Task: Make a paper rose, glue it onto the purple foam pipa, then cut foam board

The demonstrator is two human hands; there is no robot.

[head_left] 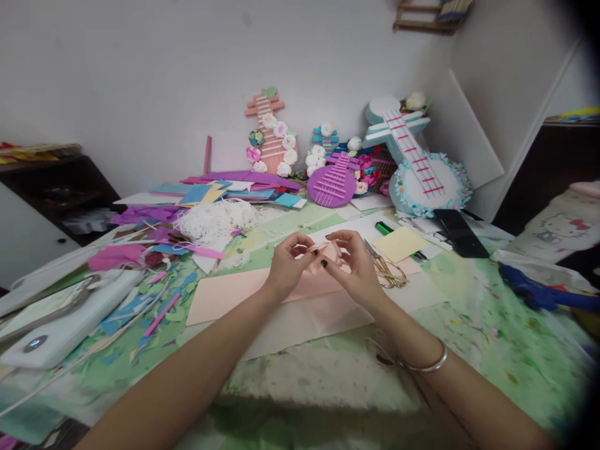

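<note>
1. A pink paper piece (pixel 322 249) is pinched between the fingertips of both hands, just above the table (pixel 469 312).
2. The left hand (pixel 287 265) is closed narrowly, with one end of the piece gripped by thumb and forefinger.
3. The right hand (pixel 355 265) is likewise curled in, with the other end held. A bangle (pixel 429 362) is worn on that wrist.
4. A large pink sheet (pixel 225 294) is spread flat on the table under both hands.
5. Scissors (pixel 390 272) are laid just beside the right hand, on its outer side.
6. A yellow note (pixel 400 243), a green marker (pixel 384 228) and a black phone (pixel 459 232) are seen beyond the scissors.
7. A pile of white string (pixel 215 220) is heaped beyond the left hand.
8. Three paper guitars, pink (pixel 272 134), purple (pixel 332 181) and blue (pixel 422 169), are propped at the far wall.
</note>
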